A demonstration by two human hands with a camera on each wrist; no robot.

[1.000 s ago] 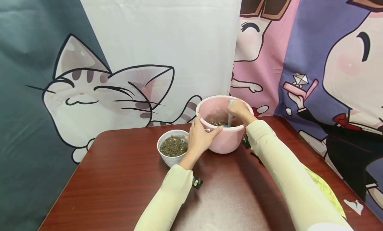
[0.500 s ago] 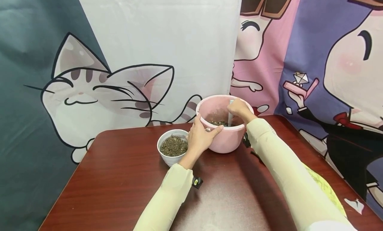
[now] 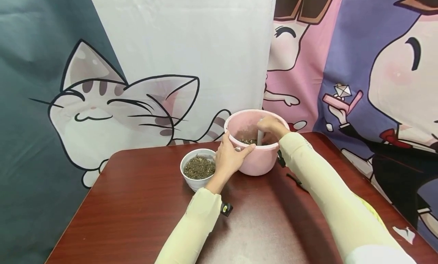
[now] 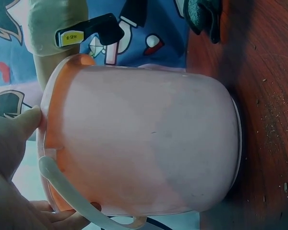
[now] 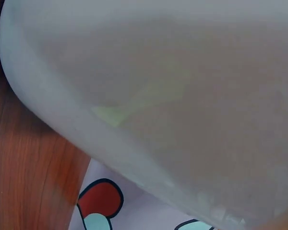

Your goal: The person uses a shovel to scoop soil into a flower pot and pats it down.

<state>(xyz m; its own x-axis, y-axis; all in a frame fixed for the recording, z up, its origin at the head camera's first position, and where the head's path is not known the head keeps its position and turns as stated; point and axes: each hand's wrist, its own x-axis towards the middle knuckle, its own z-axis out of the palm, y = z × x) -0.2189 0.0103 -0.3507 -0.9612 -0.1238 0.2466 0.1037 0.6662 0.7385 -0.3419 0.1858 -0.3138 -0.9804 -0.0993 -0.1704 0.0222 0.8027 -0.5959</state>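
Observation:
A pink bucket (image 3: 256, 161) with dark soil (image 3: 248, 141) inside stands at the back of the table. My left hand (image 3: 229, 157) grips its near-left rim, thumb over the edge; in the left wrist view its fingers lie by the bucket's white handle (image 4: 69, 191). My right hand (image 3: 272, 126) reaches in over the right rim, curled round a pale upright tool (image 3: 260, 137) whose lower end is hidden. Left of the bucket is a white bowl (image 3: 195, 183) filled with soil. The bucket's wall (image 5: 158, 96) fills most of the right wrist view, which does not show the tool.
A black strap-like item (image 3: 297, 182) lies right of the bucket. Partly behind the right sleeve is something yellow-green (image 3: 373, 211), near a white scrap (image 3: 405, 234). Crumbs (image 4: 273, 120) dot the reddish-brown table (image 3: 137, 203). A printed cloth (image 3: 205, 47) hangs behind.
My right hand, with the tool, has shifted slightly left and lower inside the bucket. The left hand keeps its place on the rim, and the bucket and bowl stay put.

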